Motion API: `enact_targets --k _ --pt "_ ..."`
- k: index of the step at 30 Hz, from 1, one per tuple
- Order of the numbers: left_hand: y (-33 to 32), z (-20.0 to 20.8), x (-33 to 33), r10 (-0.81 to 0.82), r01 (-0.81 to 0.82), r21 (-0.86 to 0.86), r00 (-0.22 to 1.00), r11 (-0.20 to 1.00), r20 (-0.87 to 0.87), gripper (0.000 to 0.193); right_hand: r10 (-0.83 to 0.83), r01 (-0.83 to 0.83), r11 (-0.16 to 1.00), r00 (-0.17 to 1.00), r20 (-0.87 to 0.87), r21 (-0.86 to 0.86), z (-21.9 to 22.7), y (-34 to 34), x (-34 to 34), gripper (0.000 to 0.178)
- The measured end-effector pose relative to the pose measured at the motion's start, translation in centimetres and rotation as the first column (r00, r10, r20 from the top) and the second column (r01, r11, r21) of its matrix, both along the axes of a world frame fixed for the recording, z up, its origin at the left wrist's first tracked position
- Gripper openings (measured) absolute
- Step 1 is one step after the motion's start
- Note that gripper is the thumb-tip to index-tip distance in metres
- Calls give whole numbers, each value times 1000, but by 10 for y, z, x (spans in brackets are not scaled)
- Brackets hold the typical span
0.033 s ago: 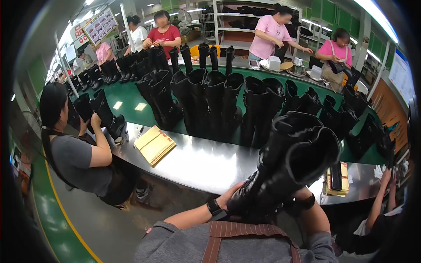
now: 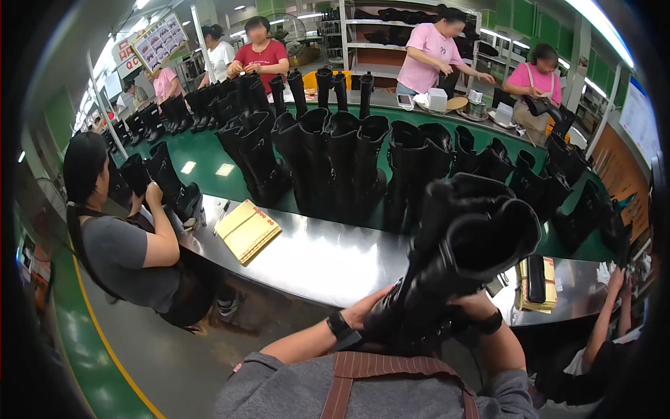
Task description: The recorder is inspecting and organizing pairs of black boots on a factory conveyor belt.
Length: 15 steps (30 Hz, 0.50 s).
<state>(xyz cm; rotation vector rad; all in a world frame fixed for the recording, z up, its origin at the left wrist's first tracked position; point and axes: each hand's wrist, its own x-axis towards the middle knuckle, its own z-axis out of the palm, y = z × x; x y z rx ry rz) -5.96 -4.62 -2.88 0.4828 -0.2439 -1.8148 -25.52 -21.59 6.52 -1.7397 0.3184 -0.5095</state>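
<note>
Two tall black boots point(image 2: 453, 272) are held together in front of me, their open tops facing up and leaning to the right. My left hand point(image 2: 368, 309) grips them low on the left side, by the foot part. On the right side my right hand point(image 2: 477, 305) presses against the nearer boot, with its fingertips partly hidden by the leather. The boots hang over the front edge of the steel bench point(image 2: 328, 265); their soles are hidden.
Rows of black boots point(image 2: 331, 160) stand on the green table point(image 2: 202, 167) beyond the bench. A stack of yellow cards point(image 2: 248, 230) lies left; another stack point(image 2: 548, 283) with a black case point(image 2: 535, 279) lies right. A co-worker point(image 2: 125, 237) handles a boot at left; others work opposite.
The boots have turned slightly in my hands and their tops have shifted a little. My right hand has moved slightly and shows more of its back. My left hand stays nearly in place.
</note>
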Motion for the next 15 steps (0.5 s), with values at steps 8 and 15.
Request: enact_targets --k 8,15 --pt "-25 87 64 670 -105 -680 335 725 662 129 -345 348 937 917 201 21 4 7 36 47" --pt "-54 79 31 646 -297 -577 252 760 721 100 -118 227 786 968 220 -575 48 14 16 77"
